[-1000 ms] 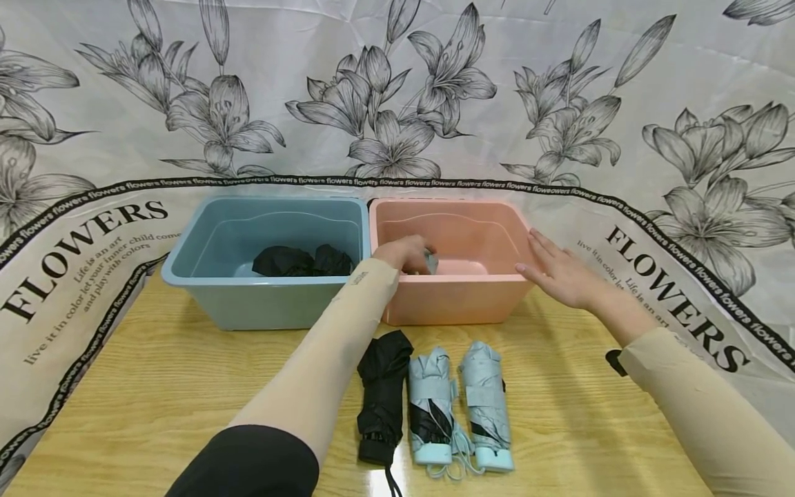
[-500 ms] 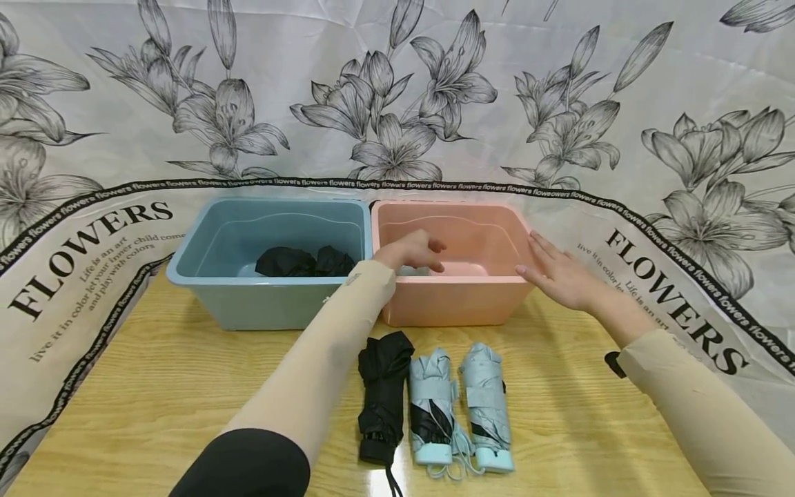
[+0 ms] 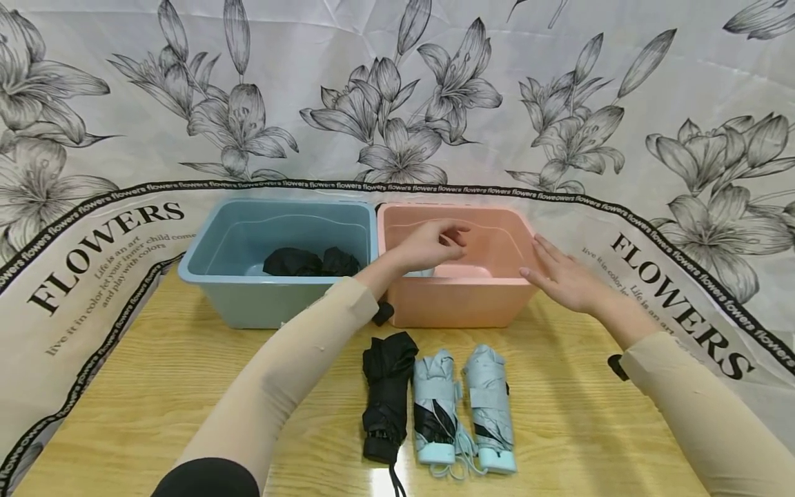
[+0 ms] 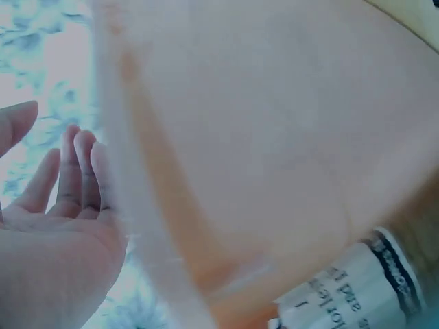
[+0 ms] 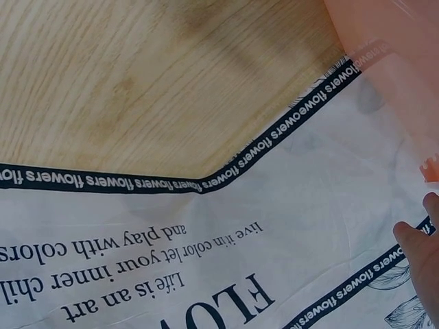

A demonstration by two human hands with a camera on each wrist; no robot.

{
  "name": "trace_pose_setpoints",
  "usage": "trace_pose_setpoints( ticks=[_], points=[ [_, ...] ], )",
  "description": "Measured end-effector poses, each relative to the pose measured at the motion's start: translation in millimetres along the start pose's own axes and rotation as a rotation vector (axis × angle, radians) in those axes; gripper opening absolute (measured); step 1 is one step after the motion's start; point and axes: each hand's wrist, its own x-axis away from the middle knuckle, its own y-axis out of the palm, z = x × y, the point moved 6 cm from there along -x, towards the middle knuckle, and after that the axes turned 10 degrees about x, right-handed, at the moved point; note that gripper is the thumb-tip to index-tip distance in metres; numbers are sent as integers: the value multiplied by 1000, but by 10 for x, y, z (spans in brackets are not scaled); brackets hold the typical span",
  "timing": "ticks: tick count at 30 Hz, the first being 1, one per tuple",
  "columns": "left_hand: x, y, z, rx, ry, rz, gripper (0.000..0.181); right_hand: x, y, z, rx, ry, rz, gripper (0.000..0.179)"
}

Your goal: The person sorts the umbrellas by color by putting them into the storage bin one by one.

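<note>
My left hand [image 3: 435,243] is over the pink bin [image 3: 459,305], holding nothing. In the left wrist view the same hand [image 4: 62,253] shows relaxed, slightly bent fingers. Below it, a pale blue folding umbrella [image 3: 422,273] lies in the pink bin, mostly hidden by the hand and front wall. With fingers straight, my right hand [image 3: 568,279] rests at the bin's right rim. On the table in front lie a black folding umbrella [image 3: 386,393] and two pale blue ones, one in the middle [image 3: 435,397] and another at the right [image 3: 488,397].
A blue bin [image 3: 254,305] stands against the pink one on its left, holding black folded-fabric bundles [image 3: 292,262]. Behind both bins hangs a flower-printed cloth [image 3: 397,90], which also borders the wooden table [image 3: 155,400] on both sides.
My left hand has let go of the pale blue umbrella inside the pink bin and lifted up and to the right. The right hand stays at the rim.
</note>
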Motion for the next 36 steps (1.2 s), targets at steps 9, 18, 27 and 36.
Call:
trace_pose_setpoints(
  ticks=[9,18,27,36],
  points=[
    [558,-67,221,100,201,112,51,14,11,-18,-1,-1,-7,81],
    [1106,-132,171,188,295,239,53,22,20,15,-1,2,-4,82],
    [1474,-40,-79,220,286,279,59,7,46,73,-1,8,3,81],
    [1689,90,-436,64,202,222,68,-19,33,59,-2,3,10,81]
  ],
)
